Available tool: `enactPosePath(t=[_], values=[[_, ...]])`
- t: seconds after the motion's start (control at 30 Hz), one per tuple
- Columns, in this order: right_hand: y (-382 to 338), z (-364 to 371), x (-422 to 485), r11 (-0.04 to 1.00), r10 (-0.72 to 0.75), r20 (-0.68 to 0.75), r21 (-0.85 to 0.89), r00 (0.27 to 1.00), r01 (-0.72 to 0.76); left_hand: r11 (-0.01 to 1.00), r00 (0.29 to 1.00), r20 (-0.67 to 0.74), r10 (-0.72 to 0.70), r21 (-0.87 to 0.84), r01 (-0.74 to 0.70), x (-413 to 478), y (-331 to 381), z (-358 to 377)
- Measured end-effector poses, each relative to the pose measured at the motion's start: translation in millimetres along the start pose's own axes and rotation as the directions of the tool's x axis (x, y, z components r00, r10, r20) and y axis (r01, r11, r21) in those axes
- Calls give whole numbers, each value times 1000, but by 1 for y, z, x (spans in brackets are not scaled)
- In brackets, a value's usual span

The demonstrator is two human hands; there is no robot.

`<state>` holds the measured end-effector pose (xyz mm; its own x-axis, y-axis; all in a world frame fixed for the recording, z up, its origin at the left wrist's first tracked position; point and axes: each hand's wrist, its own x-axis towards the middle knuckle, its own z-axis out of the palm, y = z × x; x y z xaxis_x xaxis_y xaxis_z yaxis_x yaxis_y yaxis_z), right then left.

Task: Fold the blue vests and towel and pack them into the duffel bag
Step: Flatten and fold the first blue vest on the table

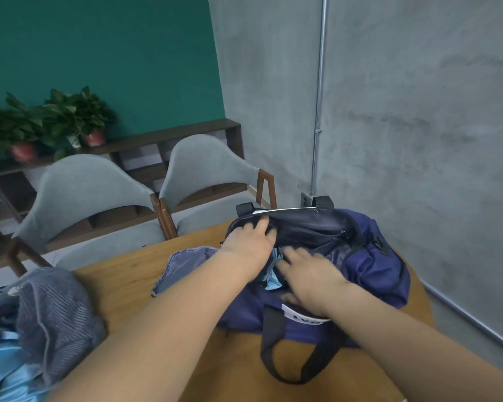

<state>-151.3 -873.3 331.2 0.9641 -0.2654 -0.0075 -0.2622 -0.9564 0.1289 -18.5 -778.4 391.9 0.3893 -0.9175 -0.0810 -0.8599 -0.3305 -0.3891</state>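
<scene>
A navy duffel bag (369, 274) lies open on the wooden table (128, 274), its black handle hanging toward me. My left hand (249, 242) reaches into the bag's mouth with its fingers spread against the dark lining. My right hand (308, 274) presses flat on a light blue satin vest (272, 281) that shows at the bag's opening. A grey-blue cloth (183, 262) spills out of the bag's left end onto the table. At the lower left lie a grey striped towel (55, 314) and more shiny light blue fabric (3, 367).
Two grey upholstered chairs (93, 198) stand at the table's far side. Behind them a dark wooden shelf (163, 143) carries potted plants (70, 117). A concrete wall with a metal conduit (320, 97) rises to the right, close to the bag.
</scene>
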Motion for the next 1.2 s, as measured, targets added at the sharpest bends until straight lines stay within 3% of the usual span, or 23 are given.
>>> enactPosePath(t=[0.1, 0.17, 0.23, 0.37, 0.47, 0.53, 0.6, 0.67, 0.77, 0.83, 1.0, 1.1, 1.2], values=[[16, -15, -25, 986, 122, 4, -118, 993, -121, 986, 979, -114, 167, 39, -164, -6, 4, 31], [27, -19, -38, 971, 145, 96, -203, 985, -123, 974, 975, -30, 219, -49, -220, -9, 5, 44], [38, -16, -44, 960, 81, 128, -276, 988, -43, 973, 975, 104, 194, -147, -178, -11, 5, 51], [62, -9, -49, 945, -140, 104, -283, 985, 165, 973, 957, 239, 165, -200, -118, -13, 5, 54], [78, -12, -51, 962, -201, 76, -172, 977, 211, 974, 945, 294, 143, -211, -82, -12, 7, 49], [82, -24, -56, 977, -212, 129, 43, 969, 208, 976, 938, 322, 126, -209, -59, -8, 10, 46], [83, -40, -61, 927, -251, 137, 320, 958, 197, 981, 922, 371, 112, -188, -44, -4, 11, 45], [86, -52, -64, 894, -233, 176, 426, 956, 139, 982, 906, 407, 113, -188, -38, -1, 13, 42], [77, -58, -65, 960, -130, 388, 280, 912, 18, 972, 898, 422, 121, -236, -21, -2, 17, 35], [58, -51, -62, 966, -97, 440, 257, 893, -21, 968, 893, 434, 120, -249, -9, -3, 20, 32], [12, -24, -48, 915, -263, 371, 390, 891, 107, 972, 871, 476, 120, -236, -4, -1, 24, 29], [24, -25, -44, 856, -201, 357, 517, 912, -14, 964, 873, 473, 120, -265, 10, 3, 28, 40], [49, -21, -29, 937, -40, 227, 346, 973, -43, 934, 910, 400, 109, -355, 44, 4, 33, 54]])
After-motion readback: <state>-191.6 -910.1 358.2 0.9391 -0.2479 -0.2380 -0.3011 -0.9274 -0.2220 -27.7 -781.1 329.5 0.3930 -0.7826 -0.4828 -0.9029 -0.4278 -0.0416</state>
